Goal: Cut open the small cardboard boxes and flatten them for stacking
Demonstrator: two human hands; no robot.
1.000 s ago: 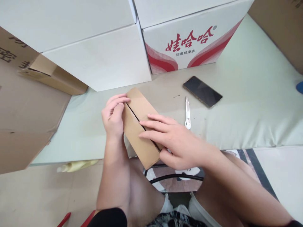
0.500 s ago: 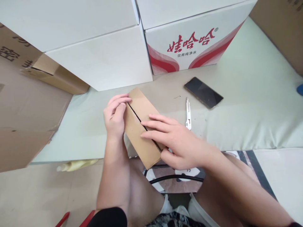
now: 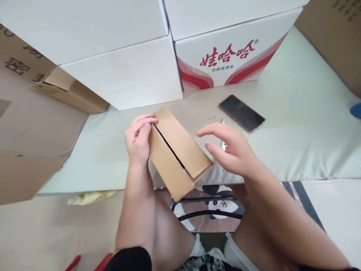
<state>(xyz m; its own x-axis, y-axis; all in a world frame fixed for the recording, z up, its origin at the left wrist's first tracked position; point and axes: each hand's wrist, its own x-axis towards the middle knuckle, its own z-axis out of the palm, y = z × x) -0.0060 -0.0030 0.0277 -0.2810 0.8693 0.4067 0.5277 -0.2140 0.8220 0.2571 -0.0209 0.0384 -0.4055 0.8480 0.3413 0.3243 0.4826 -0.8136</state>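
A small brown cardboard box (image 3: pixel 176 152) lies at the front edge of a pale green mat (image 3: pixel 296 124), its two top flaps closed with a dark slit between them. My left hand (image 3: pixel 138 141) grips the box's far left end, fingers curled over the flap. Lifted off the box, my right hand (image 3: pixel 232 152) hovers just to its right with the fingers spread and nothing in it. A white utility knife (image 3: pixel 222 131) lies on the mat, mostly hidden behind my right hand.
A black phone (image 3: pixel 241 112) lies on the mat beyond the knife. Large white cartons (image 3: pixel 124 75), one with red print (image 3: pixel 228 56), stand at the back. Brown cardboard boxes (image 3: pixel 31 124) crowd the left and the far right corner. My knees and a panda-print stool (image 3: pixel 217 205) are below.
My right hand has lifted off the box's top flaps and moved right. The left hand keeps its hold, and the box's right flap has sprung up slightly.
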